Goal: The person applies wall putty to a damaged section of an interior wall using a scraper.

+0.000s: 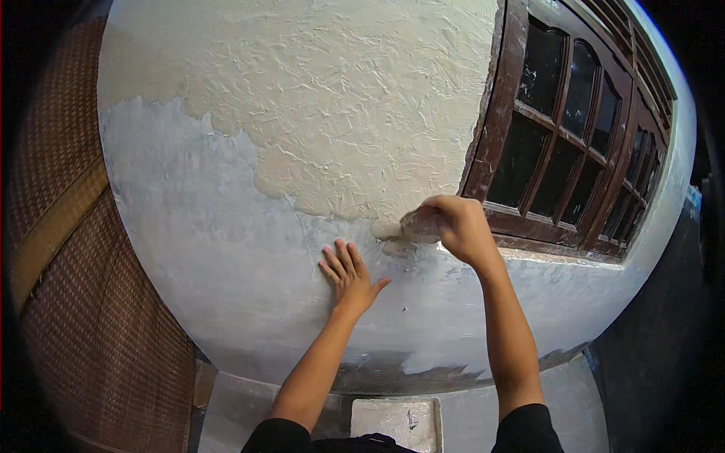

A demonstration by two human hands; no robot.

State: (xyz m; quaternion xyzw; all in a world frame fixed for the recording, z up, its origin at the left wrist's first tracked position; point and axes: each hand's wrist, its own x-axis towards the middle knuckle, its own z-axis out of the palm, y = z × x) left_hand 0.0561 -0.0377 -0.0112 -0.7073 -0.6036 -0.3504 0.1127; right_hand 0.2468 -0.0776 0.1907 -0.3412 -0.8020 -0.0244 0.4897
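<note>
The grey wall (219,219) bears a thick cream coat of textured plaster (340,98) with a ragged lower edge. My left hand (349,279) lies flat on the bare grey part below that edge, fingers spread and holding nothing. Just left of the window's lower corner, my right hand (462,225) grips a translucent, smeared piece that looks like crumpled plastic (420,226). It presses against the wall at the lower edge of the coat, where fresh cream paste (387,229) is smeared. My fingers partly hide the piece, so its full shape does not show.
A brown wooden window (555,124) with several glass panes stands at the right, its frame smeared with white. Below, between my arms, a shallow tray (440,426) holds cream paste. Woven brown matting (91,325) with a pale strip (60,226) covers the left side.
</note>
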